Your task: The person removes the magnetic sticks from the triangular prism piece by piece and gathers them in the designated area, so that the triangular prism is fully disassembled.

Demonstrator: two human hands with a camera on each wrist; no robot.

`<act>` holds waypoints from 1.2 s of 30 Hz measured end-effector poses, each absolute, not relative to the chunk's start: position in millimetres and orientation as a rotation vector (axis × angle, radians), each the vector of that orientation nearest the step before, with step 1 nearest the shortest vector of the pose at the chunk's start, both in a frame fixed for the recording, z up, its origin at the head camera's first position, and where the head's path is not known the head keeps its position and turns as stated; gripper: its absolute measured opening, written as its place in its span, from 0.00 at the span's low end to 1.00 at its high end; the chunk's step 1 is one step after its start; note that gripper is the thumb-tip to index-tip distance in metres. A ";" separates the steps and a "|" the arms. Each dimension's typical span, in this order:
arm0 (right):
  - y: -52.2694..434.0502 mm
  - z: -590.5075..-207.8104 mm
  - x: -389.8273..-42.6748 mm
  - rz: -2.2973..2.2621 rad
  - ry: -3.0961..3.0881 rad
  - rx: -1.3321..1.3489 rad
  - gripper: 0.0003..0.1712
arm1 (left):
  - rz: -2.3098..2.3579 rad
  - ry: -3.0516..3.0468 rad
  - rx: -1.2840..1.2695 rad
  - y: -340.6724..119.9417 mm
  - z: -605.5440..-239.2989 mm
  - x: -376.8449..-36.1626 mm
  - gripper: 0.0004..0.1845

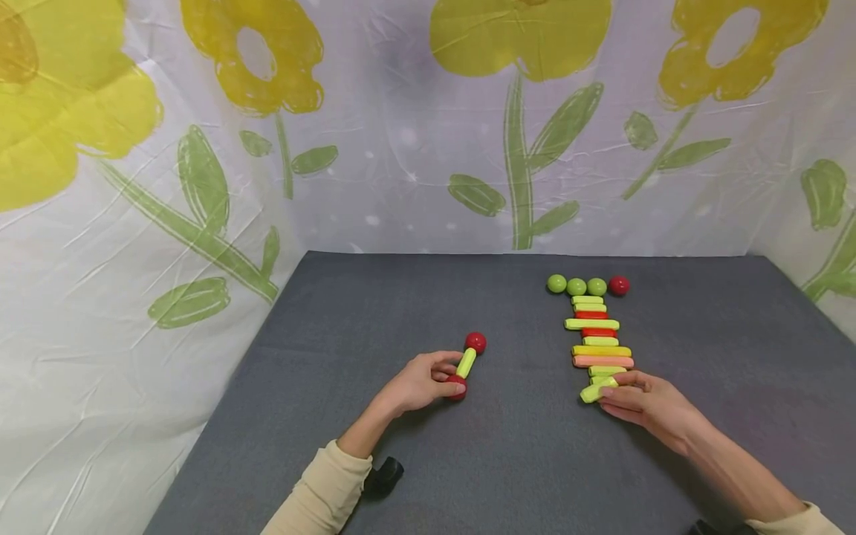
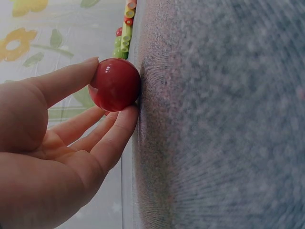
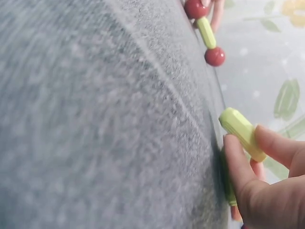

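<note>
On the dark table my left hand (image 1: 416,383) pinches a red ball (image 2: 116,85) between thumb and fingers. From that ball a short yellow-green rod (image 1: 466,363) leads to a second red ball (image 1: 476,342), farther from me. Over at the right, my right hand (image 1: 658,407) holds another short yellow-green rod (image 3: 242,133) between thumb and fingertips, tilted and close over the near end of a column of rods. Some of the nearest rod in that column is hidden behind the hand and the held piece.
The column holds yellow-green, red, orange-yellow and pink rods (image 1: 603,362), some long, some short. Beyond it several green balls (image 1: 576,287) and one red ball (image 1: 619,285) form a row. A flower-printed cloth (image 1: 401,148) hangs behind the table (image 1: 348,312).
</note>
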State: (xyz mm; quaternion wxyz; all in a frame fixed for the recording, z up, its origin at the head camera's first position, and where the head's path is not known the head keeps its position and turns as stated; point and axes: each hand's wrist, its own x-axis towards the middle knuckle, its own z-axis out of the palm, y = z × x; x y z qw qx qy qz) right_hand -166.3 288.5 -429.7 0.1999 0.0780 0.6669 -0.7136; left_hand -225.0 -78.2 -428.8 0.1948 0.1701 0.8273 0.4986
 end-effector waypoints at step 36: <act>302.2 -422.5 -149.6 -1.877 1.948 0.458 0.37 | 1.396 2.312 0.441 -76.6 -428.6 -225.6 0.29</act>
